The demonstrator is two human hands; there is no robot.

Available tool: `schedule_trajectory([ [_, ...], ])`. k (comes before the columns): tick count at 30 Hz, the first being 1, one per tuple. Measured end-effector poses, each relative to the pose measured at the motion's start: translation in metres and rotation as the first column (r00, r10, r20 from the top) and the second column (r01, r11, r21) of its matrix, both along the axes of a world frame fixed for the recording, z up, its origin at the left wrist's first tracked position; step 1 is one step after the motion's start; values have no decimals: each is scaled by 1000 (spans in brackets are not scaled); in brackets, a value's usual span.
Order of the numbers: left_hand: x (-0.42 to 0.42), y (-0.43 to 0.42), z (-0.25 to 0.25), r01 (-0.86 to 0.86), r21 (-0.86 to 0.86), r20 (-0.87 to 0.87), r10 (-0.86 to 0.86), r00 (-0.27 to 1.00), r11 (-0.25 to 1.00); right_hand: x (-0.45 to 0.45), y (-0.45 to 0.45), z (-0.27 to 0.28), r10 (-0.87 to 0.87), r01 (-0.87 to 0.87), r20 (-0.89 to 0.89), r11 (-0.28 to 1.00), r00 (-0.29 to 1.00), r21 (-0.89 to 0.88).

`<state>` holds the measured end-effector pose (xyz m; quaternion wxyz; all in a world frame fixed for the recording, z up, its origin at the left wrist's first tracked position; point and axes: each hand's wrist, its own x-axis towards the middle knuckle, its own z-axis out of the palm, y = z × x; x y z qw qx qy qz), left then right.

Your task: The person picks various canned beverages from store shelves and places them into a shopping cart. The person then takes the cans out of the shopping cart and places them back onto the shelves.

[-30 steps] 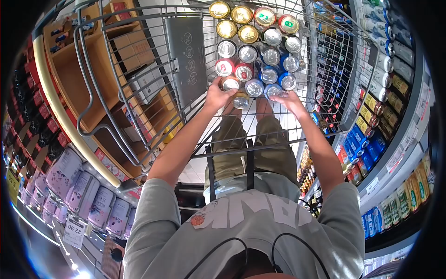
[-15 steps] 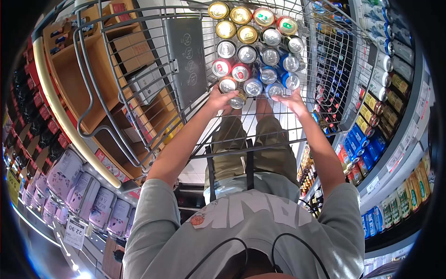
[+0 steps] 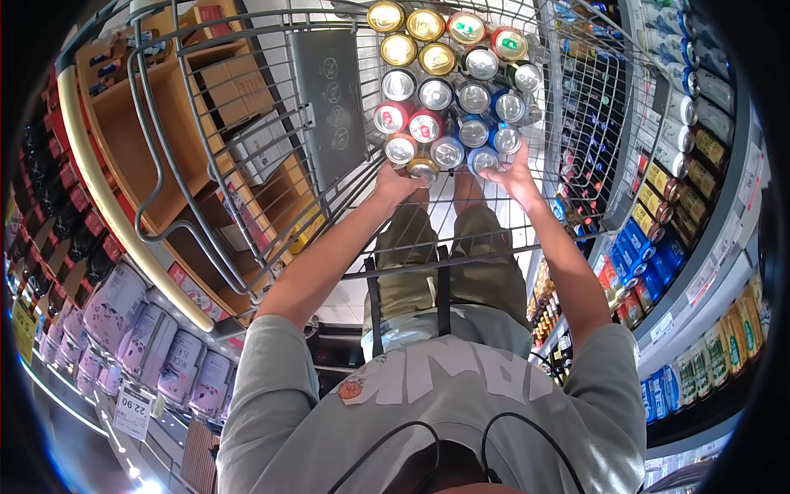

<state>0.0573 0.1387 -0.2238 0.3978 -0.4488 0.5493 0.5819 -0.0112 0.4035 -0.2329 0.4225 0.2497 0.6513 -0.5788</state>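
Observation:
Several drink cans stand upright in close rows inside a wire shopping cart [image 3: 461, 200], tops facing me. My left hand [image 3: 397, 184] is curled against the near-left corner of the group, around a gold-rimmed can [image 3: 423, 170]; some of its fingers are hidden. A silver-topped can [image 3: 401, 150] touches that hand too. At the near-right corner, my right hand [image 3: 515, 179] has its thumb and fingers around a blue can [image 3: 483, 161], with another blue can [image 3: 506, 139] against its fingertips. Red cans [image 3: 425, 127] and gold-topped cans [image 3: 399, 50] fill rows farther away.
A dark folded panel [image 3: 329, 107] hangs in the cart's left side. Left of the cart are a wooden shelf [image 3: 132, 140] with cardboard boxes [image 3: 234, 86] and wrapped lilac packs [image 3: 148, 337]. A shelf of cans [image 3: 658, 198] runs along the right.
My left hand has shifted slightly down, its thumb no longer lying over the can tops. The near-right blue cans have moved slightly up and left, with my right hand on them.

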Motion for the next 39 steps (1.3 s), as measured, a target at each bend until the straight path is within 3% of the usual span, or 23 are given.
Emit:
schedule_trajectory([
  [5, 13, -2, -18, -31, -24, -12, 31, 999, 999, 13, 7, -20, -10, 17, -173, 999, 985, 39],
  [6, 9, -2, -16, -24, -31, 1, 24, 1000, 999, 11, 5, -16, 16, -5, -130, 996, 991, 87],
  [8, 6, -3, -8, -167, 47, 17, 166, 986, 985, 3, 2, -9, 52, -46, -33, 987, 998, 151],
  [11, 5, -2, -3, -286, 73, 29, 284, 958, 956, -6, 2, 0, 60, -80, 137, 987, 989, 142],
  [12, 6, -3, -4, -310, 68, 28, 309, 951, 948, -5, 2, -1, 49, -62, 97, 988, 994, 144],
  [15, 11, -2, -10, -254, 17, -22, 255, 967, 967, 2, 2, -8, 23, -26, 18, 990, 1000, 142],
  [18, 12, -5, -20, -26, -140, -194, -2, 981, 990, 0, 4, -9, 27, -34, 59, 992, 998, 125],
  [19, 10, -4, -17, -39, -186, -283, -15, 959, 982, -4, 4, -4, 35, -46, 98, 992, 995, 115],
  [21, 5, -2, -8, -77, -273, -449, -56, 892, 959, 1, 7, -13, 85, -81, -22, 988, 996, 133],
  [24, -1, -1, -6, 149, -613, -328, -421, 845, 776, 15, 11, -38, 218, -126, -383, 959, 898, 252],
  [26, -5, -2, 1, 154, -560, -325, -387, 863, 814, 14, 9, -38, 310, -142, -478, 924, 822, 355],
  [30, -6, -5, 4, 166, -516, -321, -370, 872, 840, 7, 5, -21, 229, -114, -400, 950, 887, 291],
  [36, 6, -1, 4, 160, -647, -399, -509, 763, 746, 13, 7, -25, 135, -43, -454, 977, 881, 208],
  [39, 0, 9, 26, 329, -732, -188, -641, 744, 596, 14, 10, -28, 204, -92, -430, 959, 879, 267],
])
